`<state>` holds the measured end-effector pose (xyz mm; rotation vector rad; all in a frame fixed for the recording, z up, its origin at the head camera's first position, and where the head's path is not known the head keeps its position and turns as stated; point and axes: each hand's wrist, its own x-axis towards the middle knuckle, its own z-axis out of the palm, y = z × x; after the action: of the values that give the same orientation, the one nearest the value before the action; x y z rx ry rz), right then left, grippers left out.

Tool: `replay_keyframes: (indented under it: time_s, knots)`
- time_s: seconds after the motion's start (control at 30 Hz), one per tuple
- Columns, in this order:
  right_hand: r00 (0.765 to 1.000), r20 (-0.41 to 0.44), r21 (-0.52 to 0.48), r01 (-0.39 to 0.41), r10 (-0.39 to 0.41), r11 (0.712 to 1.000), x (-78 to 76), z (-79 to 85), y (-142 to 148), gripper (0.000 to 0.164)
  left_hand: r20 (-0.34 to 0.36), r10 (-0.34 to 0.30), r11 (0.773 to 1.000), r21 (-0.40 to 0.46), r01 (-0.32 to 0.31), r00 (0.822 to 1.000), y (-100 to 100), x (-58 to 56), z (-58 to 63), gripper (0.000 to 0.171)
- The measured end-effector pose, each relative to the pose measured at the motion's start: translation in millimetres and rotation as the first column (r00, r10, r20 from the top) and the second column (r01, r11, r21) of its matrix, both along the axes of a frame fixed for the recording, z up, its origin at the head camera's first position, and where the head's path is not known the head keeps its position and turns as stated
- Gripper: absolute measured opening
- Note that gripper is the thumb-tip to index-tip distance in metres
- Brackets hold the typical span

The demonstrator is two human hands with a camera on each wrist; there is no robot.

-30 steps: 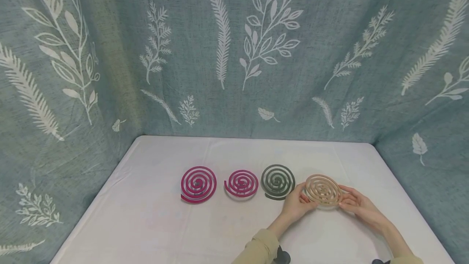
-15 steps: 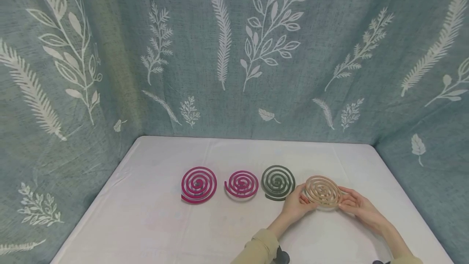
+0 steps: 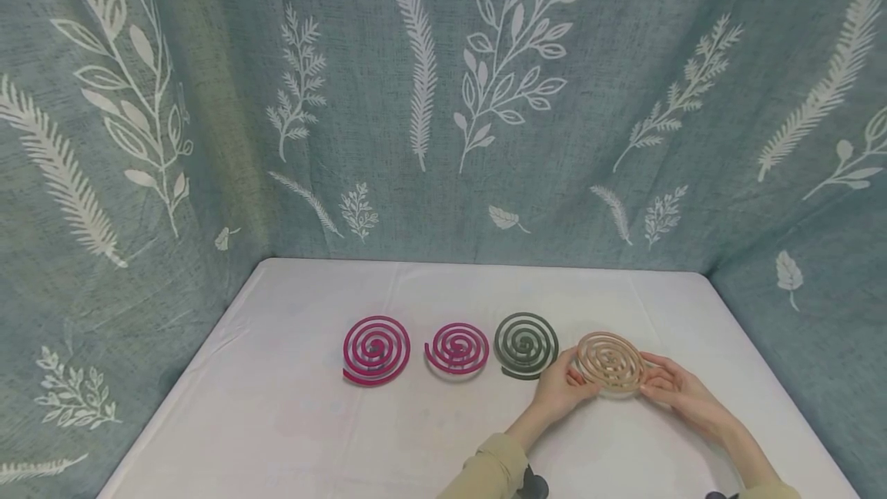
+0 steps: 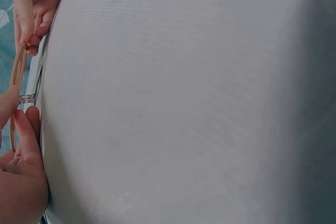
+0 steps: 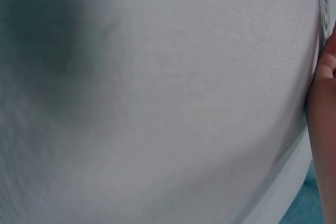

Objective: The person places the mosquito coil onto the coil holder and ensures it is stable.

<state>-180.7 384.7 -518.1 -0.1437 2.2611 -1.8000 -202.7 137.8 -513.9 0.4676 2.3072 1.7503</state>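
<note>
A tan spiral coil (image 3: pixel 610 361), like a mosquito coil, is held at its two sides by both hands. My left hand (image 3: pixel 560 386) pinches its left rim between thumb and fingers. On the opposite rim, my right hand (image 3: pixel 682 391) pinches the coil the same way. Seen edge-on in the left wrist view, the coil (image 4: pixel 16 72) is raised off the table, with a small clear post (image 4: pixel 27 98) under it. Whether the coil rests on that post I cannot tell. The right wrist view shows only part of the right hand (image 5: pixel 326 66) at its edge.
Left of the hands lies a dark green coil (image 3: pixel 526 345), close to the left fingers. Farther left are a smaller magenta coil (image 3: pixel 456 348) and a larger magenta coil (image 3: pixel 376 350). All are on a white-covered table (image 3: pixel 277 422). Blue-green leaf-patterned curtains (image 3: pixel 443 98) surround the table's back and sides.
</note>
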Motion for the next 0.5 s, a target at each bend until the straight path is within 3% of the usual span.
replay_keyframes:
  time_s: [0.5]
  knots:
    - [1.000,0.004,0.004,-0.013,0.013,1.000,-0.1,0.5,0.5,0.074,-0.012,0.000,1.000,-0.001,0.000,1.000,0.0,-0.1,-0.2,0.069]
